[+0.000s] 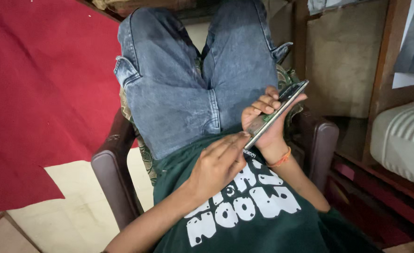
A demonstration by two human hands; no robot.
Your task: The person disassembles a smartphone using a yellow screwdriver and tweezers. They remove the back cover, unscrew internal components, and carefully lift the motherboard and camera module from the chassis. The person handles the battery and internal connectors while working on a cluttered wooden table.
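Red carpet (38, 93) at left | left hand (218, 164) fingers extended, pressed together, tips touching phone's lower end | phone (277, 112) tilted edge-on over lap; pinched in right hand (263, 122), fingers curled across it | chair arm (321, 140) beside

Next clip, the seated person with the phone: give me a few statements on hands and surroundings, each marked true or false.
1. The right hand holds the phone. True.
2. The left hand rests on the chair arm. False: its fingertips touch the phone's lower end.
3. An orange band circles the right wrist. True.
4. The person wears black trousers. False: blue jeans.
5. The red cloth lies to the person's left. True.
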